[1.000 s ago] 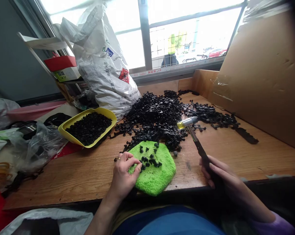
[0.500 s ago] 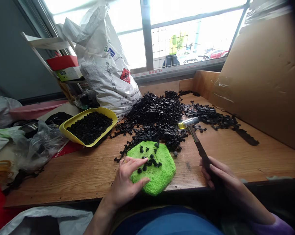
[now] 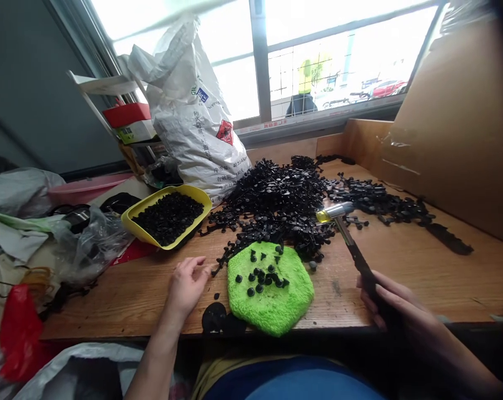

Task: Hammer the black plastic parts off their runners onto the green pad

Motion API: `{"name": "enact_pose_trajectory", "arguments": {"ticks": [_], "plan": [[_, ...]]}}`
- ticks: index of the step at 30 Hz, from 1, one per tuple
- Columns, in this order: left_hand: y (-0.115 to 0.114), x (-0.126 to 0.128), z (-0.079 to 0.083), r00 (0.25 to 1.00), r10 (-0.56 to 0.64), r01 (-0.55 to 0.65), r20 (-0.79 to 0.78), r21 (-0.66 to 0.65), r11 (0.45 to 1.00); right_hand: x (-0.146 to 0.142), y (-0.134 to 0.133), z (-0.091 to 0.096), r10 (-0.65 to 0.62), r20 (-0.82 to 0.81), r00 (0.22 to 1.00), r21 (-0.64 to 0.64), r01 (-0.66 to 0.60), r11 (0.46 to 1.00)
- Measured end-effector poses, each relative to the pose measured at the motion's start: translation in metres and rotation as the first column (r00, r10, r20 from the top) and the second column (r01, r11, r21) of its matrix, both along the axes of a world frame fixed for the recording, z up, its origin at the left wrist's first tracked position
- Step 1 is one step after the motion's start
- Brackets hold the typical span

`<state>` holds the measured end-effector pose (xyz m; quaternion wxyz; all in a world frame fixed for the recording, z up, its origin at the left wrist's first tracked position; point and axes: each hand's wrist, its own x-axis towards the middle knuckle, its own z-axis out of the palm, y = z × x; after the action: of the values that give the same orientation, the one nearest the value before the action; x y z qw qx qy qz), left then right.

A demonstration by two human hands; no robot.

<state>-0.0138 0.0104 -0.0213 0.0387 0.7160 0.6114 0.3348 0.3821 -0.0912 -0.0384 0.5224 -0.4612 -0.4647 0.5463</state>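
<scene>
Left hand [image 3: 188,286] half-spread, empty, beside green pad [image 3: 274,314]; right hand [image 3: 402,303] snug around hammer [image 3: 354,253] near table edge [image 3: 338,325], bare wood [image 3: 422,269] alongside.

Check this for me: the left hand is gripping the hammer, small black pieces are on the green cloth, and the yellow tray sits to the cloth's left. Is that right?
Not quite: the head view shows the hammer in the right hand, not the left. The small black pieces, green cloth and yellow tray are as you said.
</scene>
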Motion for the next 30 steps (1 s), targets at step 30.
{"name": "enact_pose_trajectory", "arguments": {"ticks": [30], "plan": [[0.007,-0.013,0.008,0.897,0.061,-0.114,-0.437,-0.096,0.989,-0.004,-0.001,-0.001,-0.055,-0.044,0.998,-0.007,0.055,0.998]]}}
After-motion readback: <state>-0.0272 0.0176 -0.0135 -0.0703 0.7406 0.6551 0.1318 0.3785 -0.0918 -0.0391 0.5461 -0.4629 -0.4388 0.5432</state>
